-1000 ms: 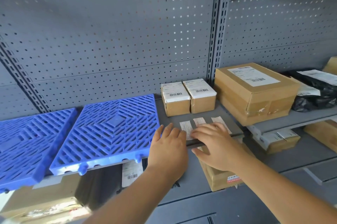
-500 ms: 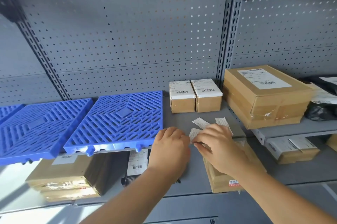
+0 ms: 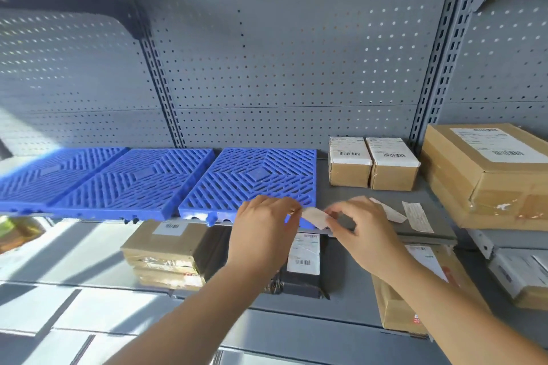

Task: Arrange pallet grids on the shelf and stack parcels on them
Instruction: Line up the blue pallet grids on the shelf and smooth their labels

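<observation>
Currently left hand [image 3: 264, 234] and right hand [image 3: 358, 231] grips are both pinching a white paper slip [image 3: 314, 216], likely clearing grey metal shelf [image 3: 385, 195] space at 3 o'clock of the blue plastic pallet grids [image 3: 154, 180].

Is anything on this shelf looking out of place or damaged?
Two loose paper slips lie on the shelf right of the blue grid; the left hand and right hand pinch a third slip. They look like stray litter. The large box has scuffed tape.

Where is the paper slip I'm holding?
Head view, right of centre: the paper slip sits between left hand and right hand at the shelf edge, beside the rightmost blue grid.
</observation>
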A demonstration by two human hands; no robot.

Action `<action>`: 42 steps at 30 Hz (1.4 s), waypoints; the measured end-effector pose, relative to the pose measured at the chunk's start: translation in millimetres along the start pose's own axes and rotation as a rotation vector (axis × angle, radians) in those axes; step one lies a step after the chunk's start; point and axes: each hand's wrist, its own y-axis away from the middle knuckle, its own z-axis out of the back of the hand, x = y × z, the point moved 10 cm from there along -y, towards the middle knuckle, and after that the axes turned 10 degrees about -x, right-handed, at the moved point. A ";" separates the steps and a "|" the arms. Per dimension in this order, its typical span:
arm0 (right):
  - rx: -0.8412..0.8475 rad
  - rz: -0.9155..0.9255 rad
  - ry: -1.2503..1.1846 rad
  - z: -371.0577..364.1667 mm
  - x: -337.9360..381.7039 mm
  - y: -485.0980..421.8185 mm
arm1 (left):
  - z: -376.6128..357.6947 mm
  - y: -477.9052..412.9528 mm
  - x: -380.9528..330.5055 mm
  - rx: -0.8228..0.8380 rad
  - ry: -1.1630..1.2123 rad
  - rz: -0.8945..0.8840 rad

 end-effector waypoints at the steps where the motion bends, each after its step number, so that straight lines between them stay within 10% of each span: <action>1: -0.006 -0.003 -0.017 -4.5 8.9 -4.1 | 8.4 -0.1 10.9 -0.009 0.005 0.030; 23: 0.082 0.341 -0.189 -248.8 354.0 -45.8 | 275.2 64.4 320.7 -0.138 -0.169 0.189; 42: 0.032 0.310 -0.201 -411.2 409.8 -144.0 | 288.4 -8.4 504.0 -0.145 -0.273 0.224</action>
